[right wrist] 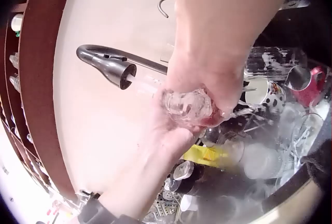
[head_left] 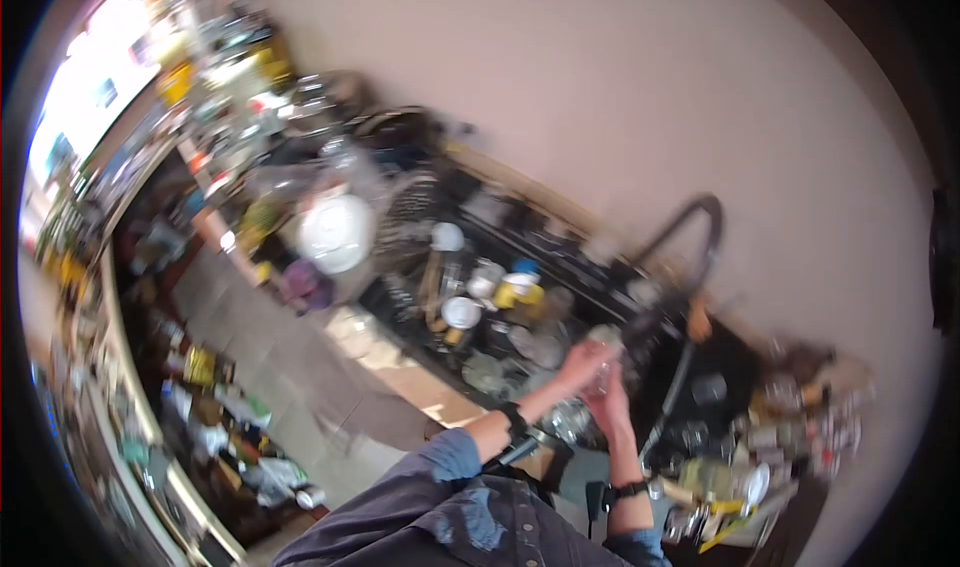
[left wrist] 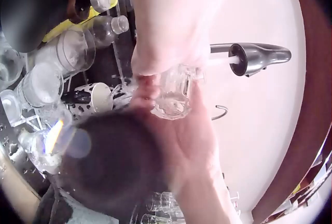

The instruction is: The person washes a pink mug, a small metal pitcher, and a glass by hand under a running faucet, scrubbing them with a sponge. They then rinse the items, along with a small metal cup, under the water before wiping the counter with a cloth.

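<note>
Both hands hold a clear, thick-walled glass under a running black tap. In the left wrist view my left hand comes from the top and my right hand from below, their fingers curled round the glass. The right wrist view shows the glass between the right hand and the left hand. Water from the tap reaches the glass and splashes off past the fingers. In the head view the hands are blurred over the sink.
Below the hands stand a black-spotted white mug, a pink cup, cloudy plastic cups and a clear bottle. A yellow item lies among the dishes. A white plate is on the cluttered counter to the left.
</note>
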Demonstrator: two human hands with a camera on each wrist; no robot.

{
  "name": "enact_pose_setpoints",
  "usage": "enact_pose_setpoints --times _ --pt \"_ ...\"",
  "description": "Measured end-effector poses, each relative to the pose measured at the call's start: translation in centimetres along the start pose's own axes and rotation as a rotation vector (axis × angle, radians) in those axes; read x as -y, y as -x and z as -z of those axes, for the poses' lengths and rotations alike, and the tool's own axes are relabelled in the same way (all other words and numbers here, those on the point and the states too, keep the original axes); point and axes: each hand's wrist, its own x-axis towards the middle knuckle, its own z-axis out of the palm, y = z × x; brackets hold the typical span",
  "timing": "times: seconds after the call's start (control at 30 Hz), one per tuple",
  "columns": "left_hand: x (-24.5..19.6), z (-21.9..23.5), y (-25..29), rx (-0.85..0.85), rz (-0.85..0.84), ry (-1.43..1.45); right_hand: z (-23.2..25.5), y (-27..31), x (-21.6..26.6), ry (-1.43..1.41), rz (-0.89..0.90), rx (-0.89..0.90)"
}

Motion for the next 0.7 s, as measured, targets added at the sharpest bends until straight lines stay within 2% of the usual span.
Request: enact_pose_setpoints --times 0.03,0.1,0.17,0.2,0.3,0.37,0.4,0.47,0.53,0.63,0.67,0.7 --pt "2.9 0.4 -1.8 -0.004 -0.023 0.006 -0.6 0.3 -0.2 0.032 0.015 0.014" --pt "0.9 0.4 -0.8 0.065 0.081 0.031 -1.4 1.1 -0.4 0.075 0.090 -0.047" --pt "0.0 0.5 -0.2 0.053 0.120 -0.099 -1.4 1.1 -0.9 0.271 0.252 0.000" --pt "-0.2 0.5 -0.3 0.081 0.108 -0.150 -1.5 0.8 -0.9 0.344 0.375 0.030" --pt "0.0 0.7 -0.1 0.113 0.070 -0.313 -2.5 1.9 0.2 0.375 0.449 0.002" --pt "0.3 0.9 -0.3 0.091 0.039 -0.440 -2.4 1.6 0.1 0.516 0.485 -0.057" --pt "-0.9 0.4 0.6 0.033 -0.102 -0.554 -2.4 1.2 0.0 0.608 0.512 -0.090" --pt "-0.4 0.2 0.5 -0.098 -0.234 -0.624 -3.5 1.5 0.9 0.860 0.552 -0.211" --pt "0.6 0.3 -0.1 -0.202 -0.333 -0.626 -3.6 0.8 0.2 0.946 0.613 -0.269" --pt "-1.7 0.1 0.6 -0.242 -0.089 -0.481 -5.4 2.2 1.7 1.072 0.569 -0.344" --pt "0.1 1.0 -0.4 -0.231 0.062 -0.250 -5.3 2.7 2.0 1.099 0.618 -0.331" --pt "0.6 1.7 -1.0 -0.173 0.314 0.013 -5.1 3.1 2.2 1.128 0.666 -0.315"
